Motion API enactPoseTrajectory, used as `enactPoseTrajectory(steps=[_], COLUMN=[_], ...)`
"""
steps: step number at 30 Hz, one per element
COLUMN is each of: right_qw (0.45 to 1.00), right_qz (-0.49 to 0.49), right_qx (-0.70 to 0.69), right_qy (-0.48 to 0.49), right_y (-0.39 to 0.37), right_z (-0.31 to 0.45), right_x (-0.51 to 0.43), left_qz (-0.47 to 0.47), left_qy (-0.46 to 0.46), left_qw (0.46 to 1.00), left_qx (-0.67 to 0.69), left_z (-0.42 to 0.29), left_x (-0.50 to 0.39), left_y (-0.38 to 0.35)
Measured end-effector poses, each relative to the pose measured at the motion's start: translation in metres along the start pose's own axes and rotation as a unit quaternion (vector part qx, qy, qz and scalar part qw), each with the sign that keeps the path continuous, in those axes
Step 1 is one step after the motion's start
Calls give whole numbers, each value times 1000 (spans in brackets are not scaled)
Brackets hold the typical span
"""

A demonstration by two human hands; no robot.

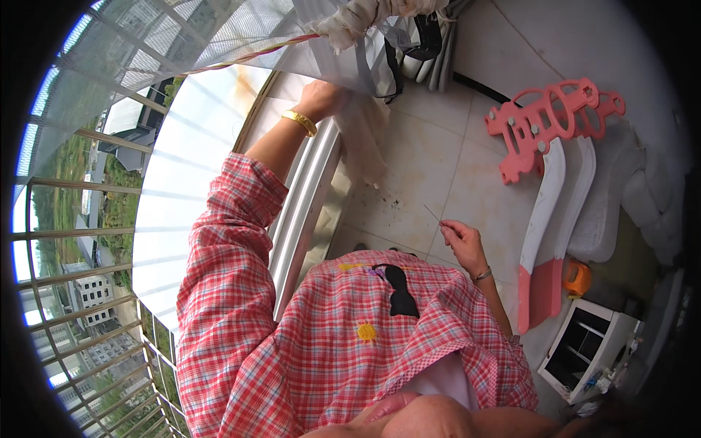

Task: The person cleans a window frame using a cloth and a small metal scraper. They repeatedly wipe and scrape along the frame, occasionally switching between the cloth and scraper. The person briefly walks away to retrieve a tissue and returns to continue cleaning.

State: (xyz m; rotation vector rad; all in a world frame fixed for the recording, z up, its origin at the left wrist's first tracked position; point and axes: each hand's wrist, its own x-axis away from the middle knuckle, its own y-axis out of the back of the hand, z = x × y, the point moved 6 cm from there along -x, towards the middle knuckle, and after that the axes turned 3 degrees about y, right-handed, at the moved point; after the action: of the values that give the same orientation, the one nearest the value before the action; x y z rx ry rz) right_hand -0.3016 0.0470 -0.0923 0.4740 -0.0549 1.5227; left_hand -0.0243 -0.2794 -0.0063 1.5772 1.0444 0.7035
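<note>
My left hand (323,100) is stretched over the window ledge, its fingers bent and partly hidden behind a translucent sheet (342,65). A frayed beige cloth (364,134) hangs right beside those fingers; whether they grip it I cannot tell. A gold-coloured bracelet (300,121) circles that wrist. Lower and to the right, over the tiled floor, my right hand (463,243) pinches a thin, needle-like stick (431,212) between thumb and fingers. Its tip points up and left. Above my left hand, a lumpy cloth-wrapped bundle (378,13) joins a twisted red-and-yellow cord (252,53).
A window frame with metal rails (306,180) runs along my left, with barred grating (82,232) outside. Pink-and-white plastic parts (547,128) stand at right, near an orange object (576,278) and a small white cabinet (589,350). Dark crumbs (394,203) dot the floor tiles.
</note>
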Motion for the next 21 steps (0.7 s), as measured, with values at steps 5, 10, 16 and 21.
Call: enactPoseTrajectory(steps=[5,10,16,21], right_qw=[998,998,993,977], right_qz=[10,-12,-80,-63], right_qx=[28,17,44,93], right_qy=[62,61,73,181], right_y=[1,5,23,15], right_z=[20,20,30,64], right_x=[-11,-10,-6,0], left_qz=[-8,-42,148,78], left_qy=[108,44,-24,-31], left_qw=[994,956,986,948], left_qx=[28,288,68,307], left_z=[-13,-67,-119,-97], left_x=[24,74,81,87], left_y=[12,28,-29,-1])
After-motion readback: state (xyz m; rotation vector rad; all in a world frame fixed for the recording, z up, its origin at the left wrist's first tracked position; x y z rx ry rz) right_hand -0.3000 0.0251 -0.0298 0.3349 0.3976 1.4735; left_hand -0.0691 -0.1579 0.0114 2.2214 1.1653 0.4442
